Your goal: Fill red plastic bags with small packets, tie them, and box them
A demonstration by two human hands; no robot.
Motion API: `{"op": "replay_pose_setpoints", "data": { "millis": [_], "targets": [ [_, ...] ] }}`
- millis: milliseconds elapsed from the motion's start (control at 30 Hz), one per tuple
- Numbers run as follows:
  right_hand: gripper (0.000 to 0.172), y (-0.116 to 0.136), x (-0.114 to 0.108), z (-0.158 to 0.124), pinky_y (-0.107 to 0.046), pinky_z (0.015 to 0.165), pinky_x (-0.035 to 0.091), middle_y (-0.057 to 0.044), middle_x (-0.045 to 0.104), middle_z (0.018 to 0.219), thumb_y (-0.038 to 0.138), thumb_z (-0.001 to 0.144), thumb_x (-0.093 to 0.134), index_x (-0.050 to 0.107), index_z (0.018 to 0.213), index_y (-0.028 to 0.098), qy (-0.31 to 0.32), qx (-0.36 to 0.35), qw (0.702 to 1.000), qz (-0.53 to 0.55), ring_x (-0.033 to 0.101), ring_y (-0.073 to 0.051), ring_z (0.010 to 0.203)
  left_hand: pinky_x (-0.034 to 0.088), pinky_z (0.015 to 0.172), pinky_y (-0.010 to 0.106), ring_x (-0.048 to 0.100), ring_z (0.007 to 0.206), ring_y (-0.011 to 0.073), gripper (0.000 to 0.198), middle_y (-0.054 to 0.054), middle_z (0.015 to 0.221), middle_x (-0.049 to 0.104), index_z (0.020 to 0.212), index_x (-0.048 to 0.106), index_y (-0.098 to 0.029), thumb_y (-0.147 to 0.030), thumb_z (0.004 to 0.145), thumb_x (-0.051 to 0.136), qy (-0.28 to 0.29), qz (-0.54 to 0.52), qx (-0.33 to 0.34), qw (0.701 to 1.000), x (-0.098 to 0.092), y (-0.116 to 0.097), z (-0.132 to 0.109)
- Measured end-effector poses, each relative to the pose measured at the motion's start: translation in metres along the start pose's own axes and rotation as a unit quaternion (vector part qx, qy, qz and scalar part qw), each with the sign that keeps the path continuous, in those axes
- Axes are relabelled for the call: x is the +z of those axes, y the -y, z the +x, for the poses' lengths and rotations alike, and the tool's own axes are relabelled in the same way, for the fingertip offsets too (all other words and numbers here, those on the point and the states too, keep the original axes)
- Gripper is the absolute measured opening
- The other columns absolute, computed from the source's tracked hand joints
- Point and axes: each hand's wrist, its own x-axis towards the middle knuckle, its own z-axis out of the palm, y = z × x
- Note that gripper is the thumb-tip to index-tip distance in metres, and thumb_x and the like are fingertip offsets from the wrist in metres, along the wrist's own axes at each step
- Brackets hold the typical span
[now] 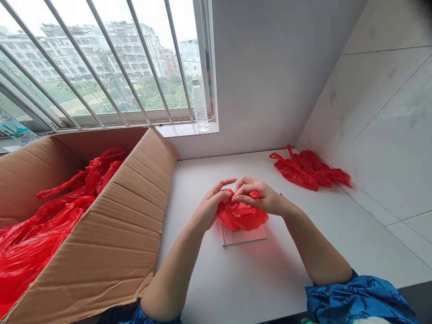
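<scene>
A red plastic bag (pixel 243 218) hangs bunched between my two hands, over the white tabletop. My left hand (pixel 216 200) pinches its gathered top from the left, thumb and fingers close together. From the right, my right hand (pixel 254 194) grips the same top, and a bit of red plastic sticks out by its fingers. What the bag contains, if anything, cannot be seen. Beneath it lies a pale booklet or notepad (pixel 245 236) with small print, partly covered by the bag.
At my left stands an open cardboard box (pixel 111 225) holding a heap of red plastic bags (pixel 50 220). More red bags (pixel 308 170) lie at the table's back right, near the tiled wall. A clear bottle (pixel 200 105) stands on the sill of the barred window.
</scene>
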Motion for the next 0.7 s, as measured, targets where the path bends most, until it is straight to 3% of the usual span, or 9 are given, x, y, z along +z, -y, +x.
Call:
{"op": "replay_pose_setpoints", "data": {
  "millis": [67, 233, 333, 467, 567, 700],
  "targets": [
    [0.022, 0.001, 0.001, -0.003, -0.029, 0.071, 0.049, -0.005, 0.053, 0.1, 0.043, 0.094, 0.059, 0.073, 0.093, 0.026, -0.024, -0.019, 0.996, -0.082, 0.055, -0.016, 0.084, 0.044, 0.059, 0.02, 0.052, 0.06, 0.0087, 0.044, -0.002, 0.071, 0.057, 0.128, 0.059, -0.023, -0.036, 0.087, 0.064, -0.016, 0.036, 0.017, 0.999, 0.0, 0.002, 0.001],
    [0.011, -0.001, 0.011, -0.003, -0.027, 0.059, 0.043, -0.003, 0.054, 0.096, 0.027, 0.097, 0.05, 0.061, 0.099, 0.025, -0.125, -0.056, 0.962, -0.236, 0.051, -0.012, 0.067, 0.048, 0.062, 0.025, 0.058, 0.065, 0.0127, 0.045, 0.003, 0.08, 0.068, 0.122, 0.062, -0.02, -0.048, 0.087, 0.066, -0.022, 0.192, 0.076, 0.978, 0.003, 0.004, 0.001],
    [0.004, -0.004, 0.014, -0.001, -0.026, 0.056, 0.039, -0.003, 0.054, 0.094, 0.024, 0.095, 0.051, 0.053, 0.092, 0.023, -0.164, -0.082, 0.935, -0.303, 0.048, -0.012, 0.065, 0.051, 0.069, 0.026, 0.061, 0.071, 0.0133, 0.041, 0.005, 0.092, 0.071, 0.123, 0.065, -0.022, -0.05, 0.094, 0.055, 0.011, 0.165, 0.063, 0.984, 0.005, 0.001, -0.001],
    [0.022, -0.001, 0.01, 0.0, -0.026, 0.054, 0.034, -0.004, 0.055, 0.092, 0.033, 0.095, 0.055, 0.046, 0.079, 0.022, -0.198, -0.106, 0.899, -0.376, 0.045, -0.012, 0.065, 0.053, 0.084, 0.03, 0.065, 0.097, 0.0198, 0.041, 0.009, 0.113, 0.07, 0.118, 0.071, -0.021, -0.051, 0.095, 0.053, -0.028, 0.086, 0.071, 0.993, 0.003, 0.0, -0.002],
    [0.031, 0.012, 0.005, -0.008, -0.029, 0.058, 0.032, -0.003, 0.053, 0.082, 0.035, 0.095, 0.054, 0.042, 0.07, 0.021, -0.178, -0.094, 0.884, -0.423, 0.042, -0.014, 0.066, 0.052, 0.087, 0.033, 0.064, 0.109, 0.0244, 0.043, 0.011, 0.127, 0.065, 0.12, 0.069, -0.02, -0.05, 0.092, 0.057, -0.071, 0.024, 0.093, 0.993, -0.004, 0.005, 0.004],
    [0.034, 0.032, 0.002, -0.03, -0.027, 0.053, 0.027, 0.002, 0.043, 0.066, 0.028, 0.093, 0.053, 0.036, 0.064, 0.02, -0.052, 0.003, 0.931, -0.36, 0.034, -0.012, 0.058, 0.047, 0.097, 0.037, 0.057, 0.125, 0.0262, 0.04, 0.01, 0.135, 0.062, 0.117, 0.07, -0.021, -0.046, 0.088, 0.056, -0.19, -0.004, 0.089, 0.978, -0.025, 0.017, 0.022]
  ]
}}
